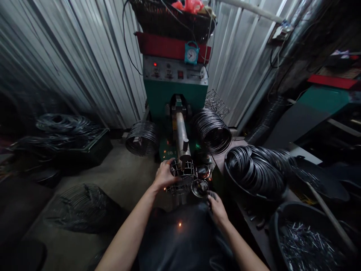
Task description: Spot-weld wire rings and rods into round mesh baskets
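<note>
Fingers of your left hand [163, 176] grip the wire cage [182, 174], just right of them. Your right hand [217, 209] curls below the cage, nearer you; you cannot tell what it grips.

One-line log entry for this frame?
left hand: gripping wire cage | cage: on machine arm | right hand: below cage, grip unclear | sparks: few, low | wire rings: heaped at right

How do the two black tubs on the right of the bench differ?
The nearer tub holds short straight wire pieces; the farther tub holds wire rings. The rings are heaped above the farther tub's rim, while the pieces lie below the nearer tub's rim. A long rod lies across the nearer tub, none across the farther. Both are dark, round and stand to the right of the right hand.
</note>
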The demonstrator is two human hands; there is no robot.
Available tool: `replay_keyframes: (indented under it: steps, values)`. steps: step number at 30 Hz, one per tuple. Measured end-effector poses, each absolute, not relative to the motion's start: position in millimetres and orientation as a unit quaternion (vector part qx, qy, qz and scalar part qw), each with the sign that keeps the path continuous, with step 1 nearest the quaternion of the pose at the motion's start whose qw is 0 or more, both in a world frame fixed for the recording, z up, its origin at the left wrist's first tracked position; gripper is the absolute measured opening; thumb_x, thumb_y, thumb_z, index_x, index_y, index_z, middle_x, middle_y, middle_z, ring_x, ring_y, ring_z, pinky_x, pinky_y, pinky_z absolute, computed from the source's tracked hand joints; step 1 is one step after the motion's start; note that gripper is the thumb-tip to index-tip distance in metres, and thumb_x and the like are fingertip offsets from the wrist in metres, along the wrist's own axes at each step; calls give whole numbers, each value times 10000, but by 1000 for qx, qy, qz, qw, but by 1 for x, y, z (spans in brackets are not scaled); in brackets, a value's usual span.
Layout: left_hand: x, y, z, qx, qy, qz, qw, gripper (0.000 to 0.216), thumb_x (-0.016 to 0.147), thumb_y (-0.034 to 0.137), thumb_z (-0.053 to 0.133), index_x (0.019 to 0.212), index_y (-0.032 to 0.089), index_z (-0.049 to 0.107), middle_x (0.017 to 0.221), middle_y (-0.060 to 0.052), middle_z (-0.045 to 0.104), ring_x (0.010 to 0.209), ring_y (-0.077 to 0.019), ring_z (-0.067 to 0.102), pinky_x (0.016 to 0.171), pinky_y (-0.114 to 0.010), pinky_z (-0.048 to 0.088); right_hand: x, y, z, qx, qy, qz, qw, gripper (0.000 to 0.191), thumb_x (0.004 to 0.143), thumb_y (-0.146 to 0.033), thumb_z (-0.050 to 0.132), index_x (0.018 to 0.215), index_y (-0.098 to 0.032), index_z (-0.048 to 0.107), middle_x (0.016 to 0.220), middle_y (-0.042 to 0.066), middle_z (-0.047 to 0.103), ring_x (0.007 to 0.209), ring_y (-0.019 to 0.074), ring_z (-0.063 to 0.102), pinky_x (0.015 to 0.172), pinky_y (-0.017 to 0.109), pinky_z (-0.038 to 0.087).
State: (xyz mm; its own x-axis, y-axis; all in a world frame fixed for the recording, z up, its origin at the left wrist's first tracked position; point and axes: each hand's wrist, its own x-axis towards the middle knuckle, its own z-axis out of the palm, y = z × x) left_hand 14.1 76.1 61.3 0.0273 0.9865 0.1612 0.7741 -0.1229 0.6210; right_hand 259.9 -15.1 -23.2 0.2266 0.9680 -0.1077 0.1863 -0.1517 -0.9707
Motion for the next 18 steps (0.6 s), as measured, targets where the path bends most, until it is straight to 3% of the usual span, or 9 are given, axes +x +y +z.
replay_keyframes:
  steps: [4,6,9,11,14,18]
  values:
    - [13,85,61,697,629,289,187,809,526,341,733,1262,190,435,1169,-98,522,1112,-259,502,926,-352,423,279,-51,-69,-655,-497,309,479,427,755,-460,476,1082,-196,555,1093,113,631,1015,242,607,879,382,477]
    - [13,88,63,698,629,289,185,800,531,333,725,1261,172,439,1170,-112,520,1109,-263,503,924,-349,425,281,-55,-75,-663,-490,290,487,534,752,-459,475,1210,-186,468,1194,122,577,1089,242,570,937,387,440]
    - [13,92,66,694,635,283,189,801,541,332,714,1268,150,430,1178,-128,514,1113,-271,500,922,-358,426,286,-50,-73,-675,-432,332,497,643,745,-467,492,1298,-165,367,1057,107,626,891,226,641,842,377,493]
    - [13,93,68,689,641,276,193,803,548,336,710,1273,147,421,1188,-132,511,1126,-275,491,930,-367,421,291,-43,-73,-665,-372,382,523,619,729,-460,522,1258,-163,398,866,55,647,684,193,638,717,349,527]
    - [13,93,69,685,648,268,196,802,549,337,714,1272,154,421,1199,-129,507,1143,-278,481,938,-369,415,300,-35,-76,-630,-264,445,579,430,661,-411,602,1020,-183,541,707,0,612,541,145,581,533,279,510]
    - [13,95,68,679,653,270,199,808,534,332,741,1267,185,433,1215,-114,503,1157,-281,469,949,-376,404,311,-31,-81,-594,-99,511,613,229,612,-266,666,792,-176,557,592,-33,559,454,99,528,348,173,375]
